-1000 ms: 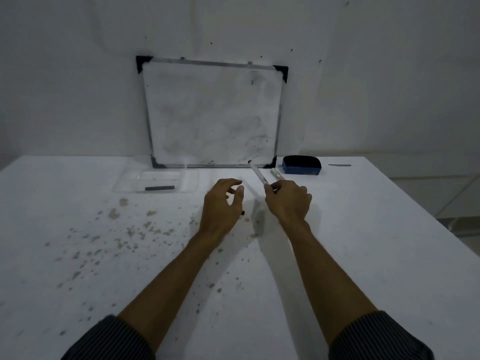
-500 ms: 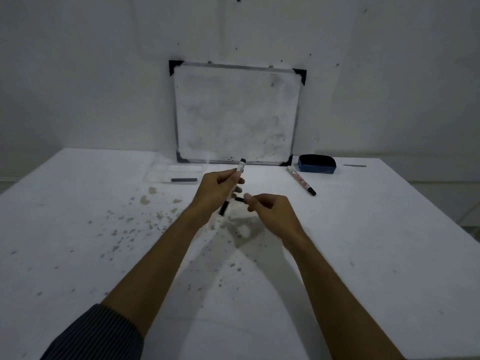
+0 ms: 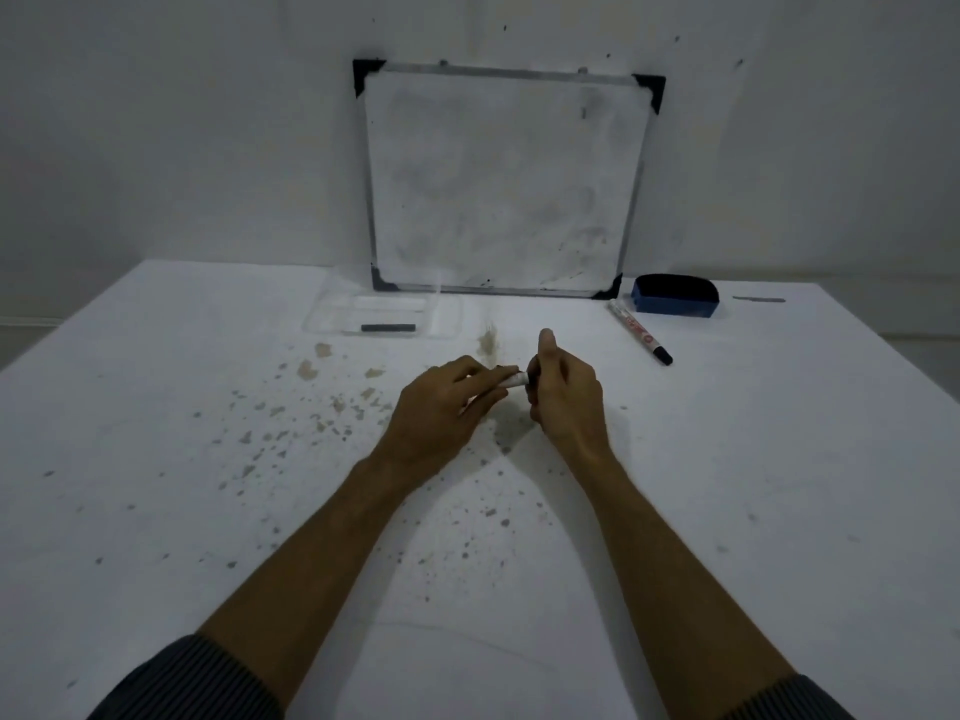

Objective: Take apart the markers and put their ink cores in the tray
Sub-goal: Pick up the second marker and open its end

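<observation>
Both hands meet over the middle of the white table. My left hand [image 3: 447, 402] is closed around a white marker [image 3: 516, 379], whose short visible end points right. My right hand [image 3: 563, 392] grips that end, thumb raised; most of the marker is hidden by fingers. A clear plastic tray [image 3: 332, 317] lies at the back left, in front of the whiteboard, with one dark ink core [image 3: 388, 328] in it. A second marker [image 3: 640, 331] with a black cap lies on the table at the back right.
A whiteboard [image 3: 504, 184] leans against the wall behind the tray. A blue eraser [image 3: 675, 302] sits beside the second marker, with a thin grey strip [image 3: 759, 299] further right. Brown stains [image 3: 311, 407] speckle the table left of my hands.
The marker passed from my right hand to my left, then turned level. My right hand closed on its end. A second marker came into view at the back right.
</observation>
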The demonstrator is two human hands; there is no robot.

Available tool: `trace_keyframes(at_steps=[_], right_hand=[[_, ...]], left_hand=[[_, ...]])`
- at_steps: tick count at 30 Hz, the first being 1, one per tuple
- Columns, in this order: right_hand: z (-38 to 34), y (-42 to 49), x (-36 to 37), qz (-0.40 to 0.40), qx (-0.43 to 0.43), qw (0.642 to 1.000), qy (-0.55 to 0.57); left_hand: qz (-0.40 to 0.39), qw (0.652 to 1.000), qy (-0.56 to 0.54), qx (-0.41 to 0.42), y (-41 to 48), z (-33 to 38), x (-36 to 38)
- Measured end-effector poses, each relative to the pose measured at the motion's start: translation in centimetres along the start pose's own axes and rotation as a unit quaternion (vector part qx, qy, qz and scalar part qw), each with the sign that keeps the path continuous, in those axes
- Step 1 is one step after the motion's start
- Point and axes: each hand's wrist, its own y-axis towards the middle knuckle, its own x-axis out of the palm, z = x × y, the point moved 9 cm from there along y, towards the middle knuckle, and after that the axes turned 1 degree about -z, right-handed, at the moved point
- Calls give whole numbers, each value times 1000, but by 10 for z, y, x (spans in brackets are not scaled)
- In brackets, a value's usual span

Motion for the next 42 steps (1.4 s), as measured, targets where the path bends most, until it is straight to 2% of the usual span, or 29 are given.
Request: trace_keyframes(at_steps=[3,6,11,16,18,20,22,26,29,31,33,35,38,41,42], right_hand=[[-11,-5,6,-34,-61,994,-88],[-9,0,5,-51,-58,989,-125],[-2,6,5,-29,-41,989,-137],[0,7,5,-13,-64,995,-72],[-5,6,6,-14,-92,994,-57],[-9,4,10,-27,-111,992,-51],[-9,2,16,-50,-113,990,-61],[-3,2,23,-79,-36,992,-94],[0,4,21,-72,6,991,-112],[-2,5,19,-59,6,994,-94],[-6,3,17,-39,-10,997,-70],[-9,-1,18,-27,-29,997,-69],[-21,-7,19,-21,-91,993,-70],[-34,-13,26,-38,-170,980,-92],[-37,-15,27,-36,-193,975,-102]], left_hand=[[22,1000,-3,-4,-4,-5,-8],[30,999,15,24,-1,0,-8],[8,997,38,73,-1,8,-5],[-30,996,-59,58,3,6,-4],[-52,989,-138,17,5,-3,-2],[-102,967,-217,-89,0,-21,5],[-122,955,-237,-132,-7,-29,6],[-54,992,-118,-3,-4,-16,-8],[-26,998,-9,49,-1,-2,-8],[-12,998,-17,64,1,4,-11],[-25,995,-70,63,3,2,-12],[-62,988,-141,15,5,-6,-10],[-162,944,-242,-153,1,-22,1],[-234,909,-278,-205,-4,-26,-1],[-262,887,-312,-219,-8,-26,-1]])
